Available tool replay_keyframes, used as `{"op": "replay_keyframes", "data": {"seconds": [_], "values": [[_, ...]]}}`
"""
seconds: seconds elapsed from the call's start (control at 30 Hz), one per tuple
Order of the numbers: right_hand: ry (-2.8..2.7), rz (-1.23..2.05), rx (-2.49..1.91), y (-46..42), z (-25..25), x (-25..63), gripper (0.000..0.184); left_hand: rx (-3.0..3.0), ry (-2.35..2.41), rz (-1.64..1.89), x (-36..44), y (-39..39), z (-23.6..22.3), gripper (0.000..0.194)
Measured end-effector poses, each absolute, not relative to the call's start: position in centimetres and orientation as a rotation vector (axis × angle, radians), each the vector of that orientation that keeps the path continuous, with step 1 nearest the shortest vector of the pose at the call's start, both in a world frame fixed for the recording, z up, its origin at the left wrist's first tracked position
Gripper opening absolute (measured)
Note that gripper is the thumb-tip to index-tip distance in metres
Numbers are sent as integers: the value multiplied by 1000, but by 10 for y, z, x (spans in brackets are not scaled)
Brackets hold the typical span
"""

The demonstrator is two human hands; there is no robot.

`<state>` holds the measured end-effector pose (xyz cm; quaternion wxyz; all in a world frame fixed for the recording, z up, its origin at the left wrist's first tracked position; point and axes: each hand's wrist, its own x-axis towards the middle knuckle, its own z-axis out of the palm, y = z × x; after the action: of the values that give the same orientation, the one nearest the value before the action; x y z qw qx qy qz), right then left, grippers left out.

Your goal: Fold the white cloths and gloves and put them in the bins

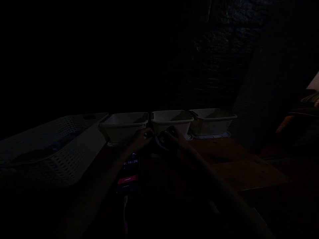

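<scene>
2 hands [143, 137] [174, 137] meet before 3 white tubs [171, 120], their grip unclear in the dark.

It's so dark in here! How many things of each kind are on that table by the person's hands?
White tubs: 3
Perforated white basket: 1
Phone with lit timer screen: 1
Small dark item between left hand and right hand, too dim to identify: 1
Total: 6

Very dim room, dark rough wall [219, 66] behind a brown wooden table [239, 166].
</scene>
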<state>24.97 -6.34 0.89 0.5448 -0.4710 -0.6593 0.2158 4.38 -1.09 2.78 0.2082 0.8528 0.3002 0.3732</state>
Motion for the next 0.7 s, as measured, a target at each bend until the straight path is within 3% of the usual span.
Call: {"op": "replay_keyframes", "data": {"seconds": [0.17,0.3,0.53,0.7], "values": [[-1793,279,-1198,-65,8,259,37,2367,864,1093,43,-9,27,17],[-1920,338,-1254,-58,2,268,22,2323,802,1129,42,-9,32,16],[-1890,410,-1245,-52,-11,265,40,2185,500,1033,43,-16,43,15],[-1773,561,-1139,-47,-11,266,16,2012,384,1035,40,-23,50,17]]}}
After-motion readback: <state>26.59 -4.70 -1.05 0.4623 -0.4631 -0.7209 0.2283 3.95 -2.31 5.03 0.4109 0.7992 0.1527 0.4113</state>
